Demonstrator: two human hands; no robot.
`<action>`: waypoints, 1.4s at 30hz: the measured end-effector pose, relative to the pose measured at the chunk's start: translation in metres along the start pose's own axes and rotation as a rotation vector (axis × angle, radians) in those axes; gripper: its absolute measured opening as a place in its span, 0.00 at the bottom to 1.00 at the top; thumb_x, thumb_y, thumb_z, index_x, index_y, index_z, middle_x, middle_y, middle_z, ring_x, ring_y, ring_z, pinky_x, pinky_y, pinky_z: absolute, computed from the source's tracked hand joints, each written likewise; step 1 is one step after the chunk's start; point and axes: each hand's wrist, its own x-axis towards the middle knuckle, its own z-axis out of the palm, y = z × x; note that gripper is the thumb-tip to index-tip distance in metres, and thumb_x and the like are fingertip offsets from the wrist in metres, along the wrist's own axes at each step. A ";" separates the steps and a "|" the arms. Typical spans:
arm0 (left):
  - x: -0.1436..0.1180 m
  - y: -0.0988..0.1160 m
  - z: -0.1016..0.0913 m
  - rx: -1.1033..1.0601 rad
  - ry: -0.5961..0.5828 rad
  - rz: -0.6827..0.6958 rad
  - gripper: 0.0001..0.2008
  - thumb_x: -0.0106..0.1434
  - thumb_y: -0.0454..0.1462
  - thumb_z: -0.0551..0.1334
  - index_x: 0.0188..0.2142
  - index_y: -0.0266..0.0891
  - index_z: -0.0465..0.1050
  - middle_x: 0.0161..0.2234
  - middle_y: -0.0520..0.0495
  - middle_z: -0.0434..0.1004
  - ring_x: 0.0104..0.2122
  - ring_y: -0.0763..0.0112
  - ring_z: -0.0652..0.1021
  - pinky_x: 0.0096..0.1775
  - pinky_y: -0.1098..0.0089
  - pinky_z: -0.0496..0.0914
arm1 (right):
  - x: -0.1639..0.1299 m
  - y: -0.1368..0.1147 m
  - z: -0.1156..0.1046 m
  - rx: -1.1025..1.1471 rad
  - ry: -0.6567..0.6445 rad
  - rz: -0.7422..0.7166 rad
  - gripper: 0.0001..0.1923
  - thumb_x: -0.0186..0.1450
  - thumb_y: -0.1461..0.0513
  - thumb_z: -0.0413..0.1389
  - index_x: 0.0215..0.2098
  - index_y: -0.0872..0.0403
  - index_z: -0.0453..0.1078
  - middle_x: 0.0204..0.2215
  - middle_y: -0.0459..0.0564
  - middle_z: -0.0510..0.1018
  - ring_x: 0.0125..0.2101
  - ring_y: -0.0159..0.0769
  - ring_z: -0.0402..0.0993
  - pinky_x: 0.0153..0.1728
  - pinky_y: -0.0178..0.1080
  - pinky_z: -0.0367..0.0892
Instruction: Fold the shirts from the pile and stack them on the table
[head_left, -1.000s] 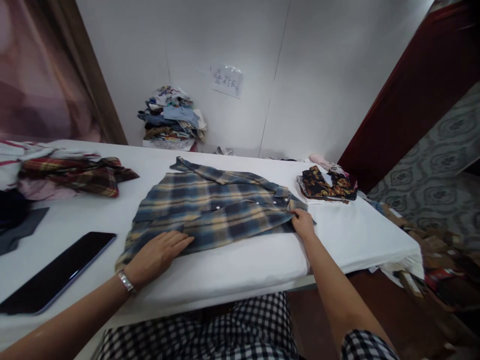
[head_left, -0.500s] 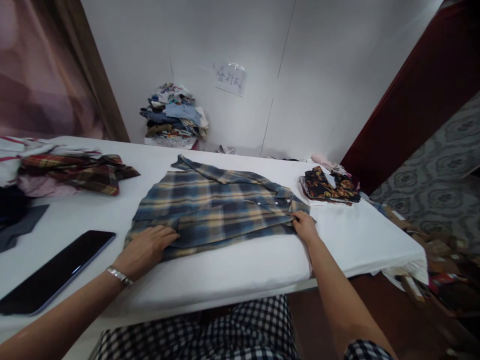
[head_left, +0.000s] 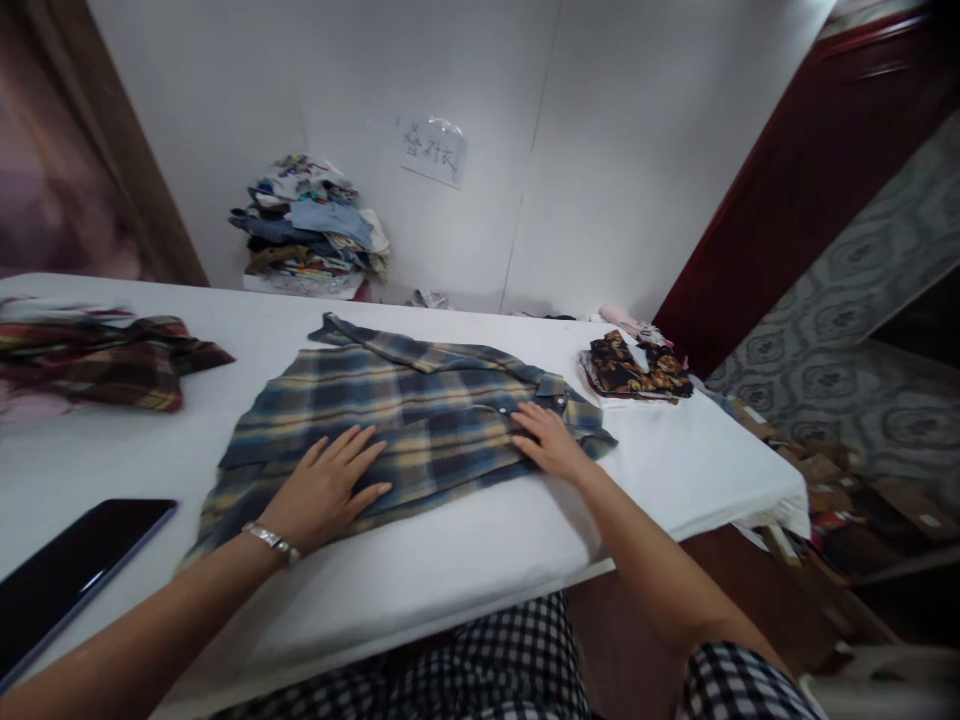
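Observation:
A blue and yellow plaid shirt (head_left: 420,400) lies spread flat on the white table (head_left: 675,470), collar toward the right. My left hand (head_left: 326,487) rests palm down on the shirt's near lower part, fingers spread, a silver bracelet at the wrist. My right hand (head_left: 551,440) lies flat on the shirt close to the collar, fingers extended and pointing left. Neither hand pinches or lifts the fabric.
A dark tablet (head_left: 64,570) lies at the near left. A red plaid garment (head_left: 105,355) sits at the far left. A folded dark floral garment (head_left: 634,365) lies at the right. A clothes pile (head_left: 307,225) stands against the back wall.
My right hand let go of the collar edge and moved left onto the shirt, flat. My left hand slid onto the shirt's body. The view shifted right.

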 end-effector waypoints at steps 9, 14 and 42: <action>-0.012 -0.020 0.040 0.039 0.064 0.077 0.24 0.65 0.47 0.50 0.56 0.45 0.69 0.62 0.41 0.65 0.61 0.46 0.65 0.56 0.41 0.62 | -0.002 0.005 0.007 0.024 -0.057 0.089 0.26 0.68 0.51 0.50 0.62 0.49 0.64 0.64 0.50 0.63 0.65 0.39 0.54 0.64 0.45 0.51; -0.011 -0.022 0.047 0.108 0.082 0.084 0.22 0.64 0.45 0.48 0.53 0.47 0.72 0.59 0.41 0.69 0.61 0.47 0.66 0.56 0.43 0.61 | -0.011 0.061 -0.037 -0.132 0.208 0.481 0.21 0.70 0.58 0.45 0.55 0.55 0.71 0.56 0.54 0.73 0.57 0.40 0.67 0.58 0.41 0.60; 0.001 -0.006 0.001 -0.152 -0.307 -0.205 0.27 0.65 0.53 0.52 0.59 0.46 0.67 0.65 0.44 0.58 0.65 0.55 0.60 0.62 0.49 0.56 | 0.068 -0.018 0.024 0.057 -0.050 -0.028 0.32 0.68 0.46 0.46 0.65 0.51 0.59 0.67 0.56 0.55 0.67 0.46 0.47 0.64 0.54 0.47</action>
